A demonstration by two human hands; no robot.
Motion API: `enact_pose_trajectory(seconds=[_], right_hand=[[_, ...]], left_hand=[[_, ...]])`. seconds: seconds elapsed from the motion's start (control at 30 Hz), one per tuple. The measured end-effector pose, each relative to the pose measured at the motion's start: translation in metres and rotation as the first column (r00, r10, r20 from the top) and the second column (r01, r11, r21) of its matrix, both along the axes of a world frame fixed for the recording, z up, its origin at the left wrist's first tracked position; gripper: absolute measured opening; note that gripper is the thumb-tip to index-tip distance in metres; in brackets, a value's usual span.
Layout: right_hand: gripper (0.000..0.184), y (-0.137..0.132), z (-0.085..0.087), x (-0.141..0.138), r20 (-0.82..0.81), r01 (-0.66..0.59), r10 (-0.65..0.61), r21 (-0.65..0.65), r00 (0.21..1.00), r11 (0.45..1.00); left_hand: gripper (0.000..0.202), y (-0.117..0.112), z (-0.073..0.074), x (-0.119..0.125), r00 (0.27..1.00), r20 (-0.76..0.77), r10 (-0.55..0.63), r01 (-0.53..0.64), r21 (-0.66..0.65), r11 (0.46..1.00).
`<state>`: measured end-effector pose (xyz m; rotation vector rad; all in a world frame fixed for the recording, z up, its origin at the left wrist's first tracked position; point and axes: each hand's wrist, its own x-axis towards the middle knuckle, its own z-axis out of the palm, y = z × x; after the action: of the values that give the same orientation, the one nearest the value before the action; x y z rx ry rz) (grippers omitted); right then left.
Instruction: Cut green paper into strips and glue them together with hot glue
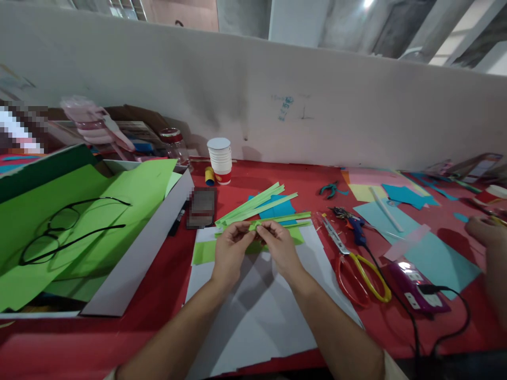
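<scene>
Between my two hands is a small folded green paper piece (254, 226), pinched at the fingertips. My left hand (233, 245) closes on its left side, and my right hand (279, 245) grips it from the right. Its exact shape is partly covered by my fingers. Just beyond my hands, several light green paper strips (253, 203) lie fanned out over a blue paper piece (279, 208). Under my hands, a wider green paper piece (204, 253) rests on white sheets (253, 327).
At right lie scissors (354, 272), a glue gun (356, 227), a purple power strip (420, 290) with cords, and pliers (332, 190). A phone (201, 208) and paper cups (219, 161) stand left of centre. Glasses (59, 227) rest in a box (146, 248). Another person's hand (487, 232) is at far right.
</scene>
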<state>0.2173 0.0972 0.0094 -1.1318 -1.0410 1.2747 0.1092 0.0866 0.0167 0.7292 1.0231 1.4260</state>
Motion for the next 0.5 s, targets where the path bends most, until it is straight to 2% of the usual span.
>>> enact_pose_trajectory(seconds=[0.13, 0.27, 0.33, 0.4, 0.47, 0.5], right_hand=[[0.023, -0.002, 0.001, -0.009, -0.232, 0.116, -0.125, -0.053, 0.965, 0.992], [0.024, -0.007, 0.000, -0.025, -0.322, 0.218, -0.226, -0.061, 0.919, 0.974], [0.021, -0.009, 0.002, -0.030, -0.234, 0.227, -0.234, -0.056, 0.944, 0.972], [0.015, -0.008, 0.010, -0.024, -0.007, 0.193, -0.194, -0.057, 0.981, 0.980], [0.013, -0.005, 0.023, -0.001, 0.246, 0.154, -0.137, -0.055, 0.960, 0.986], [0.014, -0.003, 0.030, 0.018, 0.285, 0.166, -0.148, -0.039, 0.947, 0.985]], left_hand=[[0.034, 0.001, -0.003, 0.003, 0.994, 0.091, -0.063, 0.069, -0.062, 0.996], [0.035, 0.002, -0.003, 0.003, 0.994, 0.108, -0.014, 0.030, -0.149, 0.988], [0.033, 0.003, -0.002, 0.001, 0.995, 0.097, -0.005, 0.018, -0.140, 0.990], [0.030, 0.005, -0.002, -0.003, 0.996, 0.091, 0.012, 0.000, -0.128, 0.992], [0.027, 0.009, -0.002, -0.008, 0.993, 0.118, 0.032, -0.016, -0.136, 0.991], [0.027, 0.011, -0.002, -0.011, 0.990, 0.138, 0.034, -0.014, -0.143, 0.990]])
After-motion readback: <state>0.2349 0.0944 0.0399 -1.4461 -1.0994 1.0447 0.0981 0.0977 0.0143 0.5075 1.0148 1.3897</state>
